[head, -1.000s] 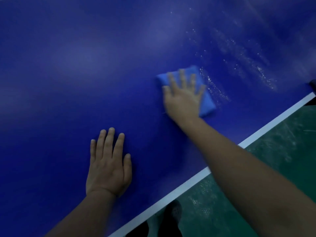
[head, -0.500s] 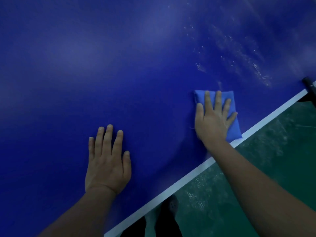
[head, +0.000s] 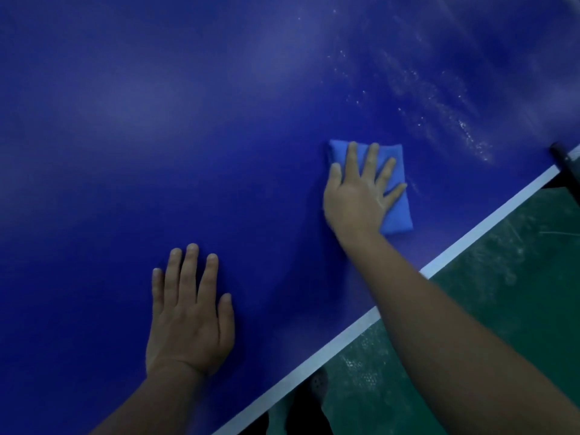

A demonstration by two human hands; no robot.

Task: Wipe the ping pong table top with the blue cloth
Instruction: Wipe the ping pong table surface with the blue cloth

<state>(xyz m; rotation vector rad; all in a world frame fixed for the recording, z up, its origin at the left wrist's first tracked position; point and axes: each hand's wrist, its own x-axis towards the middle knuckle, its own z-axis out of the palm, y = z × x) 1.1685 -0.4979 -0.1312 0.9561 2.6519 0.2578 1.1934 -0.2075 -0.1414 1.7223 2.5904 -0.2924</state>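
Note:
The dark blue ping pong table top (head: 157,136) fills most of the view, with a white line (head: 339,340) along its near edge. A folded light blue cloth (head: 396,215) lies flat on it at centre right. My right hand (head: 357,196) presses on the cloth with straight, spread fingers. My left hand (head: 188,318) rests flat on the bare table, lower and to the left, fingers straight. White dusty streaks (head: 445,114) mark the surface beyond the cloth, to the upper right.
Past the table's edge at the lower right is a green floor (head: 502,277). A dark post or bracket (head: 565,164) sticks up at the edge on the far right. Dark shoes (head: 314,403) show below the edge.
My right hand slid the cloth from the middle toward the white edge line, then back inward and away from it. My left hand stayed planted.

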